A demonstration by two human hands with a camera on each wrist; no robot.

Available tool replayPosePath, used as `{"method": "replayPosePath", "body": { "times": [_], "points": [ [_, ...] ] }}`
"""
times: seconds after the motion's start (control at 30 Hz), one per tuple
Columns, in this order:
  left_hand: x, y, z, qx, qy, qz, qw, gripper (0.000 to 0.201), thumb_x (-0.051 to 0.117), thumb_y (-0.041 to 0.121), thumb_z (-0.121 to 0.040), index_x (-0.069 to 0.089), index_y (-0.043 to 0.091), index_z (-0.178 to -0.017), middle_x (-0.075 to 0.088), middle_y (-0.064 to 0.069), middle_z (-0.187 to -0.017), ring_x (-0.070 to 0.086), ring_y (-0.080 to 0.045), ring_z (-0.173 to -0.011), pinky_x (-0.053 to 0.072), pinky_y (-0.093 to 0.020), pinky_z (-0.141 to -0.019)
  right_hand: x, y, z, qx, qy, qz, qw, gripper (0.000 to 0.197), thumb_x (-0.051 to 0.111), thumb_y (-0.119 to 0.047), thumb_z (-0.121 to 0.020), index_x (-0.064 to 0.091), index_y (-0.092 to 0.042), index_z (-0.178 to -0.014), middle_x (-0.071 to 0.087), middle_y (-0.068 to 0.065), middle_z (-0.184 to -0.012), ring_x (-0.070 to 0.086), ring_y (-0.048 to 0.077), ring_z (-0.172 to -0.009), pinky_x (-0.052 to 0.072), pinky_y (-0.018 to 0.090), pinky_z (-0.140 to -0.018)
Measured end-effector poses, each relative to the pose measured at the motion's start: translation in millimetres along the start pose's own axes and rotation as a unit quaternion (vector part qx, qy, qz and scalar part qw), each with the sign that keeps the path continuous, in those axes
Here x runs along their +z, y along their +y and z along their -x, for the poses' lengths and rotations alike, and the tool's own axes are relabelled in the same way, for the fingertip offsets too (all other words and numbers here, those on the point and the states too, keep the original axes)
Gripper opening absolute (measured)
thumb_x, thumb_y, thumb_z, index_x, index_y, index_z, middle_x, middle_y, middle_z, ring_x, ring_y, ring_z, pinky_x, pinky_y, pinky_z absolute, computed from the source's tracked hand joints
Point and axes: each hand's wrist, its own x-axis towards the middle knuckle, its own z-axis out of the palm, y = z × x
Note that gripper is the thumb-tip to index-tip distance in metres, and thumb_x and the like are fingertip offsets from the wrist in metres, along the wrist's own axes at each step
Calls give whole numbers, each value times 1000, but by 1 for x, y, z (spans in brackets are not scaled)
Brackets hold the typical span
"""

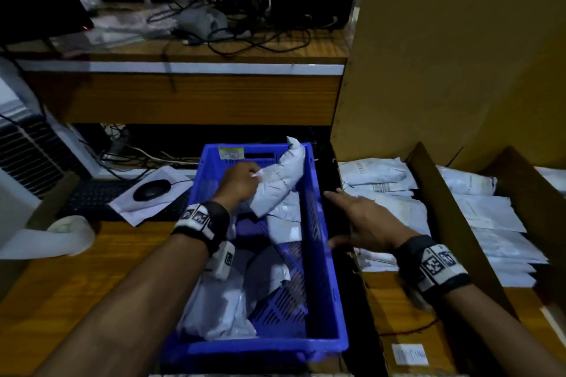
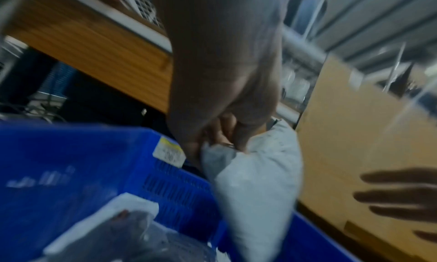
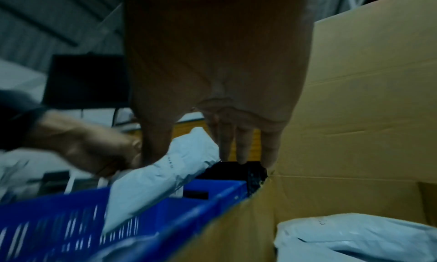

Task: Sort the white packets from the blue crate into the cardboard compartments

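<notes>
Blue crate (image 1: 318, 254): a perforated plastic crate on the wooden desk (image 1: 76, 285), nearest the viewer, with several white packets (image 1: 226, 309) lying loose inside it.
Left hand (image 1: 240, 182): reaches into the far end of the crate, its fingers curled round the upper edge of one plump white packet.
Held packet (image 1: 280, 180): tilted, its top end poking above the crate's far right corner, its lower end down among the packets below.
Right hand (image 1: 364, 220): fingers straight and spread, holding nothing, above the gap between the crate's right wall and the cardboard box.
Cardboard compartments (image 1: 428, 202): just right of the crate, a brown box split by upright dividers; the nearest and the next compartment each hold a pile of flat white packets (image 1: 379, 180).
Box flap (image 1: 444, 55): a tall cardboard wall rising behind the compartments.
Mouse (image 1: 152, 188): black, on white paper left of the crate.
Far shelf (image 1: 183, 49): wooden, carrying tangled black cables (image 1: 245, 30) and dark equipment.
</notes>
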Motion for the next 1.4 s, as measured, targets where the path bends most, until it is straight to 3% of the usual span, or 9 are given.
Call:
{"method": "replayPosePath", "body": {
  "times": [0.17, 0.33, 0.47, 0.57, 0.67, 0.9, 1.1, 1.23, 1.4],
  "points": [
    [-45, 22, 73, 7, -134, 229, 964, 11, 65, 1, -102, 70, 11, -97, 71, 9, -70, 63, -3, -65, 46, -21, -63, -23, -28, 4, 61, 198, -216, 954, 97, 77, -62, -86, 31, -24, -161, 54, 3, -155, 56, 24, -137, 49, 40, -106],
    [-74, 30, 134, 42, -222, 288, 931, 11, 64, 4, -104, 69, 6, -113, 76, -6, -101, 71, -12, -90, 55, -23, -82, -31, -79, 15, 80, 152, -556, 813, 67, 77, -43, -94, 49, -16, -149, 71, 4, -121, 72, 10, -90, 58, 32, -82],
    [-87, 39, 171, 65, -221, 298, 926, 15, 65, 12, -105, 71, 6, -116, 77, -11, -113, 72, -18, -102, 54, -29, -89, -31, -95, 28, 66, 186, -619, 760, 42, 79, -21, -95, 63, -4, -130, 75, 22, -120, 73, 25, -94, 60, 36, -77],
    [-94, 48, 193, 75, -228, 311, 920, 36, 74, 31, -98, 70, 10, -128, 76, -5, -126, 72, -18, -117, 55, -30, -97, -35, -105, 42, 56, 208, -627, 749, 36, 78, -12, -95, 62, -4, -126, 75, 19, -108, 73, 21, -86, 59, 28, -63],
    [-92, 60, 208, 105, -223, 270, 931, 44, 81, 27, -93, 68, 14, -133, 77, 0, -125, 73, -18, -118, 59, -36, -100, -38, -112, 53, 53, 245, -628, 737, 31, 78, -5, -93, 59, -7, -118, 75, 9, -96, 74, 17, -78, 59, 28, -62],
    [-86, 68, 224, 132, -187, 247, 942, 33, 76, 21, -98, 71, 13, -130, 80, 0, -114, 77, -19, -106, 63, -38, -90, -38, -119, 71, 64, 317, -629, 707, 37, 80, -8, -93, 60, -4, -124, 76, 17, -116, 77, 21, -90, 62, 33, -69],
    [-77, 73, 238, 128, -200, 278, 931, 43, 80, 25, -95, 66, 17, -135, 78, 0, -122, 75, -21, -113, 60, -49, -99, -30, -134, 82, 28, 238, -676, 697, 38, 73, -23, -100, 66, -6, -132, 78, 11, -121, 76, 28, -108, 65, 37, -81],
    [-64, 75, 246, 138, -232, 254, 929, 65, 91, 25, -84, 58, 26, -141, 75, 10, -129, 71, -11, -119, 59, -40, -101, -31, -135, 80, 15, 266, -707, 655, 35, 70, -11, -100, 65, 1, -133, 76, 17, -123, 75, 32, -111, 65, 39, -82],
    [-61, 78, 243, 142, -212, 239, 937, 71, 93, 23, -81, 57, 24, -142, 75, 13, -126, 72, -6, -115, 60, -30, -94, -39, -126, 76, 18, 293, -697, 655, 36, 72, -11, -99, 66, 2, -132, 77, 14, -120, 77, 27, -107, 63, 33, -77]
  ]
}}
